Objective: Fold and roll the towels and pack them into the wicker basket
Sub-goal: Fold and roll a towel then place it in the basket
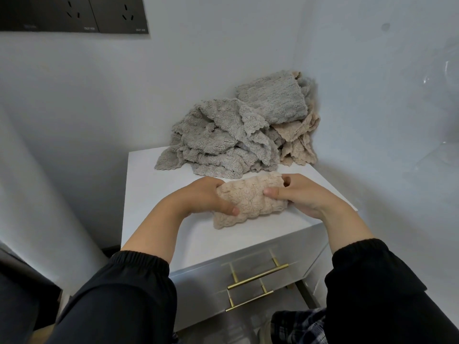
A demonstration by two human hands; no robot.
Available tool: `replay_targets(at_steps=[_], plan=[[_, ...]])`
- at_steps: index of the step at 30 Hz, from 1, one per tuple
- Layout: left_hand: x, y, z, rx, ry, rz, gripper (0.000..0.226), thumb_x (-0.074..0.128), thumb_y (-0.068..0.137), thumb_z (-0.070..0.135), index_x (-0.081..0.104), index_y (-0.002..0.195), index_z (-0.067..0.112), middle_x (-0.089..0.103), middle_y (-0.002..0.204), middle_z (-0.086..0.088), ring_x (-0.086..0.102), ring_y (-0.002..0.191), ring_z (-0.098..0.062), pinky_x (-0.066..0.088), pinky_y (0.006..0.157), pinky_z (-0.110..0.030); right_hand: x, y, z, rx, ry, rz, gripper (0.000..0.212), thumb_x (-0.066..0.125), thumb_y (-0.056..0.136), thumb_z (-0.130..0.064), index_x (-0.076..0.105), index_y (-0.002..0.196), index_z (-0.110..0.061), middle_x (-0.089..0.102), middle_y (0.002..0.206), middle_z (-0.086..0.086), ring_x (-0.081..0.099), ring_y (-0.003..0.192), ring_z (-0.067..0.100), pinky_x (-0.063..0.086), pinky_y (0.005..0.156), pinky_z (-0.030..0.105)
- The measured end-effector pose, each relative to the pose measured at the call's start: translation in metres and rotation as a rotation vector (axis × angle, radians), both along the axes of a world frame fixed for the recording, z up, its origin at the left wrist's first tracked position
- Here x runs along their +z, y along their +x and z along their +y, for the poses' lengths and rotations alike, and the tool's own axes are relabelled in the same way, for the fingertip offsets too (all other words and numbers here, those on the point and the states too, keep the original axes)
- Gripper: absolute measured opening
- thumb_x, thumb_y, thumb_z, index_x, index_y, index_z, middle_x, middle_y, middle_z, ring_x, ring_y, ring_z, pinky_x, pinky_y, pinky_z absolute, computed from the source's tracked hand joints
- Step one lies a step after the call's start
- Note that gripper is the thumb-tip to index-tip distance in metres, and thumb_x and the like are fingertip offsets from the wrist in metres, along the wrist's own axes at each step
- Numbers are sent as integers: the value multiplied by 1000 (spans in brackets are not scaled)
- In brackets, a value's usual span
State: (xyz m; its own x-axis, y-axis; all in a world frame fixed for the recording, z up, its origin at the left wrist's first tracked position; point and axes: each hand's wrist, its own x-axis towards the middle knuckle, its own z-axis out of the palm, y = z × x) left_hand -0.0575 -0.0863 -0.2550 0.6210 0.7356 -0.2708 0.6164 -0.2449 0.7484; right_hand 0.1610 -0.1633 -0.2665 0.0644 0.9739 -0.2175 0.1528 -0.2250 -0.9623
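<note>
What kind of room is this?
Likely a home room, perhaps a bedroom corner: a white drawer cabinet with brass handles, dark wall sockets above, and a heap of loose towels behind the rolled beige towel.

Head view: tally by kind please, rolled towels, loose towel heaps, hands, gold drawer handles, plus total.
Rolled towels: 1, the beige roll, gripped by both hands.
Loose towel heaps: 1, the grey and beige heap; the towels within cannot be counted.
Hands: 2, left hand, right hand.
Gold drawer handles: 2, upper handle, lower handle.
Total: 6.
</note>
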Motion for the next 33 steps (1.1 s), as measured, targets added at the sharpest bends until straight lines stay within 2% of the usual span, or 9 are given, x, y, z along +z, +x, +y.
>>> replay_targets(at_steps=[3, 7, 11, 15, 17, 21, 23, 26, 33], plan=[[-2, 8, 0, 83, -24, -81, 34, 86, 65, 18, 69, 94, 11, 72, 96, -3, 67, 91, -17, 52, 82, -31, 0, -5, 3, -56, 35, 37, 53, 74, 66, -32, 62, 111, -8, 67, 116, 10, 63, 108, 21, 48, 98, 34], [-10, 21, -6, 133, 10, -143, 31, 84, 66, 15, 68, 92, 14, 72, 94, -5, 68, 86, -18, 56, 78, -33, 1, -15, 4, -115, 84, -3, 23, 71, 81, -21, 62, 103, -20, 70, 101, -3, 68, 87, 4, 54, 71, 17], [-1, 50, -27, 110, 5, -264, 31, 81, 66, 8, 67, 93, 13, 71, 93, -6, 67, 85, -20, 56, 76, -35, 8, 3, -23, -385, 131, -3, 24, 74, 80, -24, 63, 101, -23, 71, 104, 1, 69, 89, 14, 55, 71, 27], [2, 70, -40, 162, -132, -384, 26, 77, 69, 3, 66, 90, 13, 69, 81, -4, 64, 67, -16, 49, 54, -23, 6, 11, -23, -614, 97, -46, 37, 77, 71, -38, 64, 100, -19, 68, 102, 0, 67, 89, 17, 57, 79, 36], [0, 84, -50, 139, -172, -410, 22, 76, 70, 3, 65, 88, 12, 66, 76, -1, 60, 60, -11, 43, 48, -18, 12, 15, -35, -708, 87, -90, 16, 73, 77, -33, 64, 83, -21, 68, 87, -1, 65, 75, 12, 56, 66, 25], [-8, 127, -96, 24, -253, -409, 23, 77, 72, 7, 66, 91, 12, 70, 90, -4, 67, 78, -17, 53, 63, -27, 20, 45, -95, -865, 96, -360, 22, 68, 80, -32, 64, 73, -11, 61, 69, 1, 58, 62, 15, 51, 59, 31], [-10, 146, -120, -20, -298, -407, 24, 77, 73, 7, 66, 95, 11, 70, 95, -7, 68, 86, -20, 57, 72, -33, 25, 56, -127, -924, 128, -568, 31, 68, 79, -32, 52, 60, -14, 50, 55, -3, 48, 53, 15, 37, 46, 29], [-12, 165, -149, -79, -381, -404, 21, 76, 76, 5, 65, 88, 18, 69, 91, -3, 67, 82, -17, 57, 71, -31, 32, 60, -165, -922, 135, -894, 39, 66, 82, -34, 39, 60, -17, 40, 55, -5, 36, 50, 10, 21, 44, 25], [-22, 201, -224, -215, -535, -327, 28, 77, 75, 3, 65, 98, 10, 70, 96, -8, 67, 82, -17, 59, 66, -27, 32, 65, -270, -872, 113, -1409, 33, 59, 89, -44, 45, 82, -14, 47, 66, -3, 47, 61, 20, 30, 54, 30]])
